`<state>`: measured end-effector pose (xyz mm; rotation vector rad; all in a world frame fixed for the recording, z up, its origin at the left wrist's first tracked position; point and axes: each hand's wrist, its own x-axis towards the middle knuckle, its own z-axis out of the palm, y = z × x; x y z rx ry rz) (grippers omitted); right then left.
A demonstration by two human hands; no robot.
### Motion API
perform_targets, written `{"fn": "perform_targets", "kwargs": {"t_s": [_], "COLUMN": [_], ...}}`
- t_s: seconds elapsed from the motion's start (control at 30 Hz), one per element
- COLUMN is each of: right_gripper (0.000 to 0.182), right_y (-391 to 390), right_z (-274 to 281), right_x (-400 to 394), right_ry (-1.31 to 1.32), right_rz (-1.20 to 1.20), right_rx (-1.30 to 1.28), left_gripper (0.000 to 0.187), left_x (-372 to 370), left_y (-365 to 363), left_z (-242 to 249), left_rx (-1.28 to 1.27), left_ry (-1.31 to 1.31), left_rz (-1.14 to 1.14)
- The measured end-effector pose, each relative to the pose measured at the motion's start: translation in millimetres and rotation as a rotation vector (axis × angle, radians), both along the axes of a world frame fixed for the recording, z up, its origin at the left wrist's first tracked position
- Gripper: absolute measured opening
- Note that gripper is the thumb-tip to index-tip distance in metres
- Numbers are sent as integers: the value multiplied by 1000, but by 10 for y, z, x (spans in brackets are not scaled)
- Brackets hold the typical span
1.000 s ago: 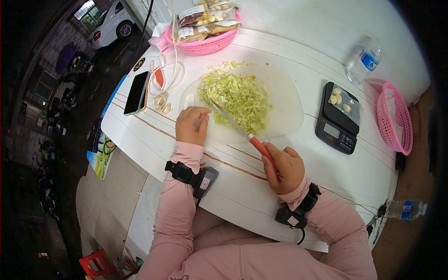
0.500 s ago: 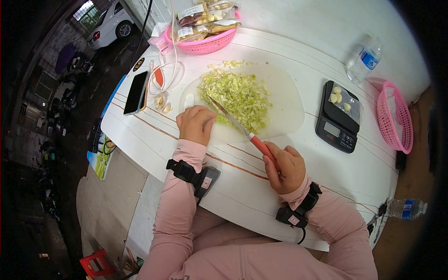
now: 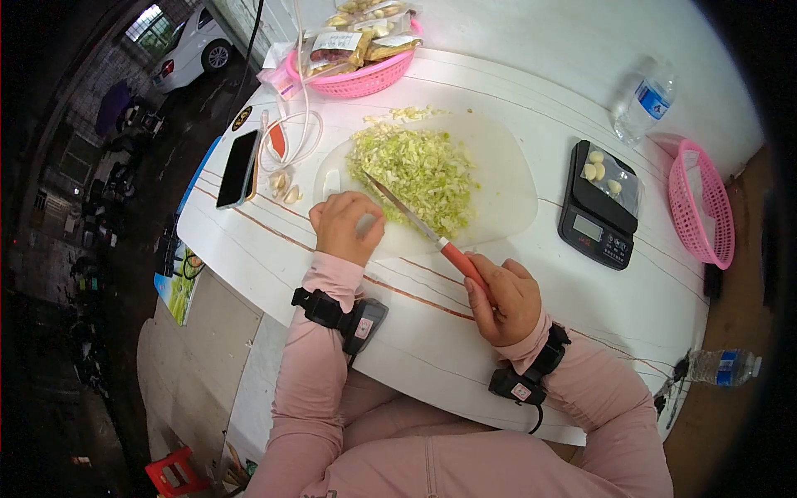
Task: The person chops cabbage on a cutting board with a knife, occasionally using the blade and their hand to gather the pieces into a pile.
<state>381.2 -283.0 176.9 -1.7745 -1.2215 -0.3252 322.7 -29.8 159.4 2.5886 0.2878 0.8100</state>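
My right hand [image 3: 508, 300] is closed round the red handle of a knife [image 3: 458, 259]. Its blade points up and left, with the tip over a heap of finely chopped pale green vegetable [image 3: 415, 178], which looks like cabbage. Under the heap lies a translucent white cutting board [image 3: 508, 199]. At the board's near left edge my left hand [image 3: 344, 226] rests with its fingers curled under and thumb drawn in; whatever they may hold is hidden. A white piece [image 3: 332, 183] lies just beyond those fingers. Several garlic cloves [image 3: 286, 187] lie left of the board.
A black kitchen scale [image 3: 599, 203] bearing a bag of peeled cloves stands to the right, near a pink basket [image 3: 701, 203] and a water bottle [image 3: 646, 108]. At the back left are a pink basket [image 3: 365, 83] of packets, a white cable [image 3: 314, 137] and a phone [image 3: 238, 168].
The view has shifted slightly. Both hands keep nearly the same pose, the knife still lying over the chopped heap; the heap looks unchanged.
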Motion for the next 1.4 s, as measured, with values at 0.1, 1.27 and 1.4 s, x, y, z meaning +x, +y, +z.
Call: {"fn": "perform_targets", "kwargs": {"t_s": [0.1, 1.27, 1.4], "right_gripper": [32, 32, 31], "right_y": [-4, 21, 23], "right_z": [-3, -13, -42], "right_x": [3, 6, 3], "right_ry": [-1, -2, -14], "right_rz": [2, -28, -46], "right_rx": [-1, -156, -176], "left_gripper": [10, 12, 11], "left_x": [-10, -22, -7], "left_y": [-11, 35, 7], "left_z": [20, 29, 34], "left_rx": [25, -48, -56], "left_ry": [20, -93, -62], "left_rz": [-7, -84, -92]}}
